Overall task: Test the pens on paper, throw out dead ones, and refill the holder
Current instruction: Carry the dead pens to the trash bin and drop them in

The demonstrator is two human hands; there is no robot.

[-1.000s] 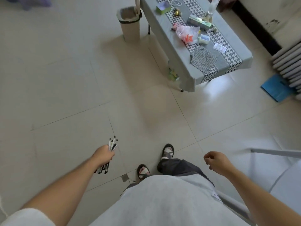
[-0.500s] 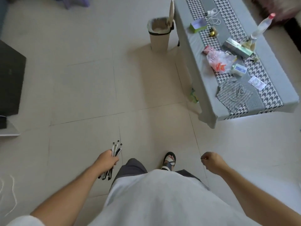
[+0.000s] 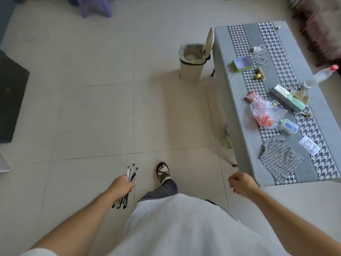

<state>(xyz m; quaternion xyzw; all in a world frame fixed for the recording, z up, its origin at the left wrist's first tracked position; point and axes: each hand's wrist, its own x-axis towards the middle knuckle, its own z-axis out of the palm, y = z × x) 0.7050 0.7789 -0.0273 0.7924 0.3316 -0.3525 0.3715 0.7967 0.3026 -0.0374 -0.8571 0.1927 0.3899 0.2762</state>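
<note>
My left hand [image 3: 122, 185] is closed around a bundle of several pens [image 3: 131, 175], clear barrels with dark caps, held low over the tiled floor; their tips stick out above and below my fist. My right hand [image 3: 240, 183] hangs at the other side with fingers curled in a loose fist and nothing in it, close to the near corner of the low table. A beige waste bin [image 3: 191, 64] with a liner and its lid raised stands ahead on the floor, beside the far left end of the table. No paper or pen holder shows.
A low table [image 3: 234, 85] with a grey houndstooth cloth runs along the right, carrying a plastic bag [image 3: 265, 113], boxes, a bottle [image 3: 319, 76] and a cable. A dark cabinet [image 3: 11, 97] stands at left, a purple stool [image 3: 96, 6] far back. My sandalled foot [image 3: 163, 172] steps forward.
The view has swung and advanced: the bin and table now sit nearer and further right. My left hand still grips the pens; my right hand stays curled and has come close to the table's corner.
</note>
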